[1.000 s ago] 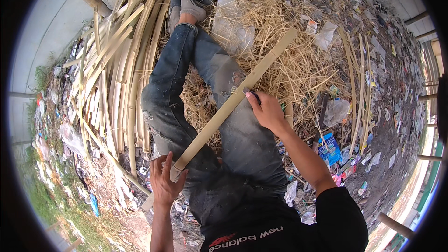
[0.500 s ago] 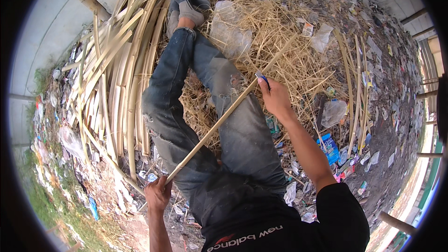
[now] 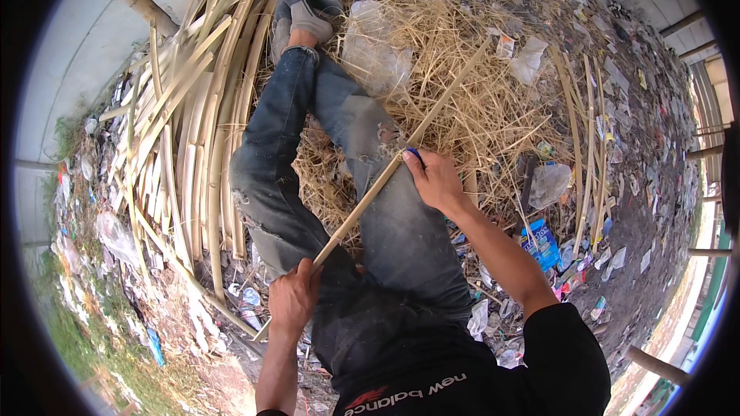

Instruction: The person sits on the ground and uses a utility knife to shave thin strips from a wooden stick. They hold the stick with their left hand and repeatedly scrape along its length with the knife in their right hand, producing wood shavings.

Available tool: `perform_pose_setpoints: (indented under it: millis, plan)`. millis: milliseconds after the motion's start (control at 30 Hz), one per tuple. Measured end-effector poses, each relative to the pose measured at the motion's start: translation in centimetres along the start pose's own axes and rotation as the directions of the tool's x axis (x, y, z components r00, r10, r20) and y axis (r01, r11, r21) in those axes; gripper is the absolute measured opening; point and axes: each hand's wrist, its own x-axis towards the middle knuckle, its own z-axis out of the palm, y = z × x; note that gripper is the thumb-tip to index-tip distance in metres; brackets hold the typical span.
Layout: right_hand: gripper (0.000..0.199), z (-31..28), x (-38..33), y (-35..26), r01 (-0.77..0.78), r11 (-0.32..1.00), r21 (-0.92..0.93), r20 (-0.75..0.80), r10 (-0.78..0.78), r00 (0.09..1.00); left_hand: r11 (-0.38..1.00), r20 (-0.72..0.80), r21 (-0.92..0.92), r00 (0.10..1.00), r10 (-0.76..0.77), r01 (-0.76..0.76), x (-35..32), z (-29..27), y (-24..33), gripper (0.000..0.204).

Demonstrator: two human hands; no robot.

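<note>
A long, narrow bamboo strip [image 3: 356,216] slants across my lap, from beside my left hip to the pile of shavings beyond my knees. My left hand [image 3: 293,296] is closed around it near its lower end, which sticks out past the fist. Farther up, by my right thigh, my right hand [image 3: 433,177] is closed on a small blue-handled knife [image 3: 415,156], pressed to the strip. My fingers hide most of the knife, and its blade barely shows. The jeans [image 3: 401,216] on my outstretched, crossed legs lie beneath the strip.
Many split bamboo strips [image 3: 208,146] are heaped to the left of my legs. Pale shavings [image 3: 447,54] cover the ground beyond and between them. A few thin strips [image 3: 590,154] lie at the right, near a blue packet [image 3: 541,245]. Plastic litter is scattered around.
My right hand has come nearer along the strip with the knife. My left hand has shifted right and farther from me, and the strip's far end reaches slightly farther out.
</note>
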Motion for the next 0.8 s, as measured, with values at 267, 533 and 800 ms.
perform_pose_setpoints:
  millis: [267,533,800]
  plan:
    - [0.044,0.3,-1.9,-2.4,0.032,0.999,-0.032,0.059,-0.030,0.998,0.999,-0.026,-0.051,1.000,0.002,-0.004,6.2,2.4,5.8,0.023]
    - [0.050,0.0,-1.7,-1.8,-0.078,0.993,0.089,0.159,0.063,0.985,0.999,-0.025,-0.023,0.999,0.024,-0.025,10.7,3.5,8.7,0.021]
    - [0.065,-1.6,1.0,-0.3,-0.157,0.913,0.376,0.509,-0.063,0.858,1.000,-0.020,-0.022,1.000,-0.010,0.009,10.5,3.4,8.9,0.017]
